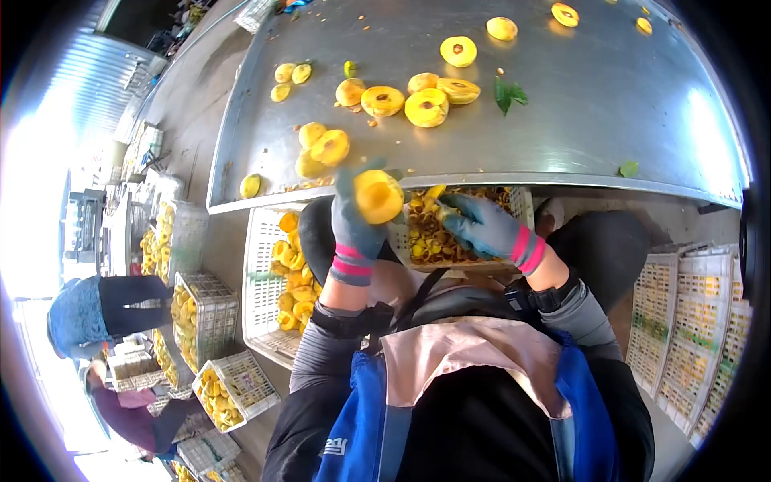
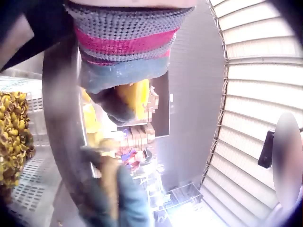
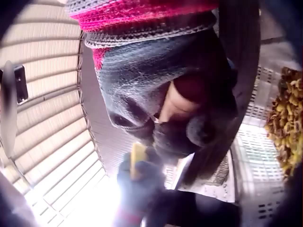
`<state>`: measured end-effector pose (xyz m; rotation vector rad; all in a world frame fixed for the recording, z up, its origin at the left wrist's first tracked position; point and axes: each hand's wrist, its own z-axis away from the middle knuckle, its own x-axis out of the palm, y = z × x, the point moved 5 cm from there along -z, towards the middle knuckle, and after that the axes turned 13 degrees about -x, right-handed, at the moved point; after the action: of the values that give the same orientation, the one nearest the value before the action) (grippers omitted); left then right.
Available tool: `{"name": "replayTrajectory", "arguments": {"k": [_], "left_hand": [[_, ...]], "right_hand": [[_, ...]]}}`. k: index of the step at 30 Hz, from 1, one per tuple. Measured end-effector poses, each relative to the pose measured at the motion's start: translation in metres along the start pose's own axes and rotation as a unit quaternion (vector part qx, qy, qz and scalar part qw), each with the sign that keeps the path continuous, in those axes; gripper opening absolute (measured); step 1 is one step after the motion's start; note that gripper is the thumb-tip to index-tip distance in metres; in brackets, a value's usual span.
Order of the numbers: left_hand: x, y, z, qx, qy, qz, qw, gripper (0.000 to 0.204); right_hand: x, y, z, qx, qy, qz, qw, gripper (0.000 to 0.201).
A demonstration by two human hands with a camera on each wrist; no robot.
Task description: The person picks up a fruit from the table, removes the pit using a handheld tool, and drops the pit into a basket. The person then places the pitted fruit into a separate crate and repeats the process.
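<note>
My gloved left hand (image 1: 353, 221) grips a yellow peach half (image 1: 379, 197) just off the table's near edge; in the left wrist view the half (image 2: 137, 97) shows beyond the fingers. To its right my gloved right hand (image 1: 486, 225) hovers over a crate of brown and yellow scraps (image 1: 438, 233), fingers curled round a slim tan piece (image 3: 175, 106). I cannot tell what this piece is. A small yellow bit (image 1: 434, 192) shows by the right fingertips. Peach halves (image 1: 329, 148) lie just beyond the left hand on the metal table (image 1: 562, 120).
More cut peaches (image 1: 426, 107) and green leaves (image 1: 509, 95) lie farther back. A white crate of yellow halves (image 1: 269, 277) stands by my left leg, stacked crates (image 1: 691, 321) at the right. Two people (image 1: 80, 313) are among filled crates at the left.
</note>
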<state>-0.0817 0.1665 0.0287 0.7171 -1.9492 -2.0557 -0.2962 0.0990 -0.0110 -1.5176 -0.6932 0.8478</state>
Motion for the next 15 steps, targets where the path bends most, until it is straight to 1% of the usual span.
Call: {"name": "replayTrajectory", "arguments": {"k": [1, 2, 3, 4, 5, 6, 7, 8, 9, 10, 11, 12, 13, 14, 15], "left_hand": [[-0.009, -0.001, 0.003, -0.034, -0.012, 0.028, 0.999, 0.07], [-0.015, 0.007, 0.008, -0.129, -0.025, 0.212, 0.968, 0.072], [-0.02, 0.007, 0.013, -0.217, -0.039, 0.39, 0.894, 0.074], [-0.039, 0.007, 0.016, -0.23, -0.026, 0.432, 0.872, 0.069], [-0.072, 0.012, 0.023, -0.165, 0.02, 0.337, 0.927, 0.065], [-0.107, 0.016, 0.03, -0.063, 0.108, 0.078, 0.989, 0.06], [-0.139, 0.014, 0.036, -0.034, 0.166, -0.04, 0.985, 0.056], [-0.171, 0.005, 0.045, -0.035, 0.22, -0.102, 0.97, 0.053], [-0.195, -0.015, 0.053, -0.055, 0.204, 0.05, 0.976, 0.039], [-0.233, -0.056, 0.06, -0.051, 0.22, -0.07, 0.972, 0.038], [-0.258, -0.099, 0.07, -0.127, 0.222, -0.068, 0.964, 0.034], [-0.294, -0.17, 0.083, -0.146, 0.213, -0.105, 0.96, 0.032], [-0.299, -0.199, 0.095, -0.199, 0.191, -0.118, 0.954, 0.031], [-0.304, -0.228, 0.107, -0.251, 0.166, -0.135, 0.944, 0.03], [-0.285, -0.226, 0.116, -0.333, 0.121, -0.126, 0.926, 0.03]], "right_hand": [[0.005, 0.031, -0.001, -0.043, 0.001, 0.178, 0.983, 0.055], [0.013, 0.052, -0.004, -0.085, 0.003, 0.35, 0.933, 0.053], [0.025, 0.076, -0.005, -0.027, -0.066, 0.402, 0.913, 0.053], [0.032, 0.096, -0.001, 0.035, -0.133, 0.451, 0.882, 0.053], [0.029, 0.108, 0.004, 0.1, -0.191, 0.499, 0.839, 0.053], [0.025, 0.102, 0.005, 0.1, -0.193, 0.45, 0.866, 0.051], [0.024, 0.092, 0.004, 0.1, -0.192, 0.399, 0.891, 0.051], [0.025, 0.082, 0.002, 0.099, -0.193, 0.348, 0.912, 0.05], [0.024, 0.074, 0.0, 0.112, -0.221, 0.407, 0.879, 0.043], [0.027, 0.078, 0.001, 0.093, -0.259, 0.503, 0.819, 0.038], [0.025, 0.074, -0.001, 0.118, -0.242, 0.472, 0.839, 0.037], [0.019, 0.044, -0.009, 0.088, -0.211, 0.417, 0.88, 0.039], [0.012, 0.009, -0.014, 0.054, -0.182, 0.358, 0.914, 0.04], [-0.003, -0.014, -0.023, 0.013, -0.108, 0.35, 0.931, 0.044], [-0.022, -0.03, -0.033, -0.028, -0.033, 0.341, 0.939, 0.048]]}}
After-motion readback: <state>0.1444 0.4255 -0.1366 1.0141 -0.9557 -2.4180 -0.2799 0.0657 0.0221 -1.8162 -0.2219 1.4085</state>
